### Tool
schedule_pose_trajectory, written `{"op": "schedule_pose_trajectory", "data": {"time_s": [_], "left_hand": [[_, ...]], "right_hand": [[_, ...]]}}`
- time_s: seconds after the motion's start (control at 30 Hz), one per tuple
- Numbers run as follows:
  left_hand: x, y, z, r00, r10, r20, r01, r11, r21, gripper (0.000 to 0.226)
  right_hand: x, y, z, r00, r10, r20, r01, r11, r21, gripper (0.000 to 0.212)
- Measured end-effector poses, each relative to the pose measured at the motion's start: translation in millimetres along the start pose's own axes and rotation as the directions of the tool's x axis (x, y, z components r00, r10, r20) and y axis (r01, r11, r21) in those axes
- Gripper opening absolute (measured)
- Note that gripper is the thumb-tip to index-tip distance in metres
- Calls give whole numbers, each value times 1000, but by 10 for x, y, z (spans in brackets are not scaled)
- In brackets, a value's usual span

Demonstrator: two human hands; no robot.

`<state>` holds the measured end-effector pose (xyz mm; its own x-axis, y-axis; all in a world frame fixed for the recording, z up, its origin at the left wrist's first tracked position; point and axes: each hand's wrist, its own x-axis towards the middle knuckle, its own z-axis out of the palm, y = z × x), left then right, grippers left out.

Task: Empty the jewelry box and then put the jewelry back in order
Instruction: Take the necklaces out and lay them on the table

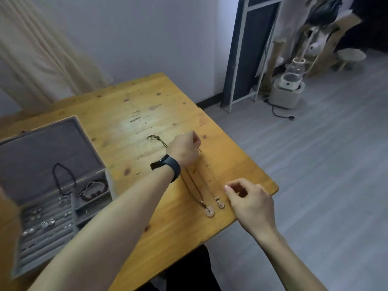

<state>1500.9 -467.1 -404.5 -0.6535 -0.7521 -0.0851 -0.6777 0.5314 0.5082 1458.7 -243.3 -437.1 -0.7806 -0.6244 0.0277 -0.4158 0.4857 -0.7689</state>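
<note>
An open grey jewelry box lies at the table's left edge, with a dark bead necklace, a red bracelet and several rings in its slots. Two necklaces lie stretched out on the wood: a brown cord necklace ending in a pale ring pendant, and a thin gold chain with a small pale pendant. My left hand pinches the far end of the thin chain. My right hand hovers just right of the pendants, fingers curled; whether it holds anything is unclear.
The wooden table ends close to the right of the necklaces, above a grey floor. A white-framed dark panel, a small white appliance with a cable and a stool stand beyond.
</note>
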Motion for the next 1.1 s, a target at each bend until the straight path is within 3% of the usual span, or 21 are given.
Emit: {"op": "schedule_pose_trajectory", "data": {"time_s": [0.07,0.2,0.63,0.93,1.1], "left_hand": [[7,-32,102,996,92,-11,-88,977,196,15],[60,-102,229,977,204,-66,-174,936,306,17],[60,-120,312,980,146,-135,-119,975,188,28],[-152,-158,158,984,158,-83,-153,986,67,27],[-570,-304,12,972,199,-125,-192,979,64,28]], "right_hand": [[-17,12,41,1000,-19,-16,18,997,-69,9],[-47,99,114,990,-83,-112,59,978,-198,6],[-167,452,268,889,-345,-300,305,936,-173,19],[-268,476,192,927,-295,-232,293,955,-44,30],[-394,193,94,934,-298,-196,298,954,-28,34]]}}
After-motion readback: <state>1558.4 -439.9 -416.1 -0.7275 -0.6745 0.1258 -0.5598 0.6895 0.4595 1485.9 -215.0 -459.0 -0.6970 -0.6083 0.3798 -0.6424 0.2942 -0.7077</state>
